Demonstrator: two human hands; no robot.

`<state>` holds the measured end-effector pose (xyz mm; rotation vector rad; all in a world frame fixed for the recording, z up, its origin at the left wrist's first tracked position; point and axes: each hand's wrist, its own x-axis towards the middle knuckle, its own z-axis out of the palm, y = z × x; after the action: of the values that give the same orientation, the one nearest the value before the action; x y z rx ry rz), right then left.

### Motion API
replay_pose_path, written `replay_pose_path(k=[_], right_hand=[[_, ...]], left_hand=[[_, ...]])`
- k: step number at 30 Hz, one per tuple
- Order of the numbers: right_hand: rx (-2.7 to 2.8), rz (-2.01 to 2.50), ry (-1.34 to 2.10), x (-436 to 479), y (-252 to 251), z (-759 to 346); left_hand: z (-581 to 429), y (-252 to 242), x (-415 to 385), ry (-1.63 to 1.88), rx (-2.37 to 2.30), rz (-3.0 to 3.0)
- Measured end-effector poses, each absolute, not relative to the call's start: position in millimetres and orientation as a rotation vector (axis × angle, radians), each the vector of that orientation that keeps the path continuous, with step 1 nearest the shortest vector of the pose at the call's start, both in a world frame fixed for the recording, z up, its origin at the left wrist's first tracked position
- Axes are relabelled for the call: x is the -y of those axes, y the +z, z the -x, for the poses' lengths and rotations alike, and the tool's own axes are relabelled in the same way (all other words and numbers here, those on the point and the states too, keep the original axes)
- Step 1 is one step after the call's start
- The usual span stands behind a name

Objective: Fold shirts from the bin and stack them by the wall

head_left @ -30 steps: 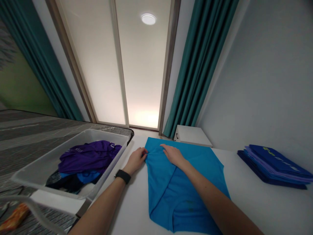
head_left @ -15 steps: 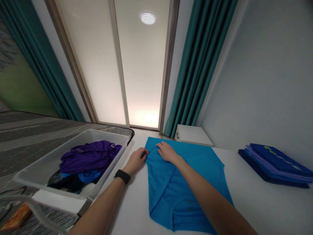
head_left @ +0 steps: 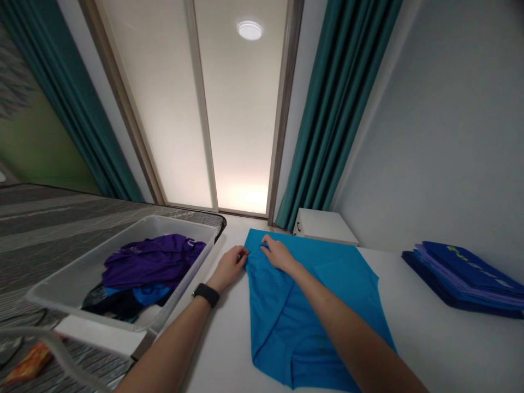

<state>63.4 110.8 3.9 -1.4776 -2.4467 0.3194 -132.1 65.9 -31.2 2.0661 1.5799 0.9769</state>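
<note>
A bright blue shirt (head_left: 344,273) lies on the white table (head_left: 229,349), its left part folded over in a diagonal crease. My left hand (head_left: 231,264), below which a black watch sits on the wrist, pinches the shirt's left edge near the upper left corner. My right hand (head_left: 277,253) rests on the upper part of the cloth just to the right, its thumb and index finger apart and nothing visible between them. The right forearm crosses over the shirt and hides part of it.
On the left, a white plastic bin (head_left: 69,273) holds crumpled purple and dark clothes (head_left: 153,262). A stack of folded blue and purple clothes (head_left: 466,278) lies at the right. Behind the table stands a small white cabinet (head_left: 325,225).
My right hand's fingers have lifted and spread a little. My left hand stays at the shirt's edge. The whole view has shifted slightly.
</note>
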Motion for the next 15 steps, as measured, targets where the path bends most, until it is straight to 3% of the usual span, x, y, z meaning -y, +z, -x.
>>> replay_pose_path(k=[15], right_hand=[[2.458, 1.782, 0.073, -100.1, 3.8, -66.2]], left_hand=[[131.1, -29.7, -63.9, 0.839, -1.629, -2.237]])
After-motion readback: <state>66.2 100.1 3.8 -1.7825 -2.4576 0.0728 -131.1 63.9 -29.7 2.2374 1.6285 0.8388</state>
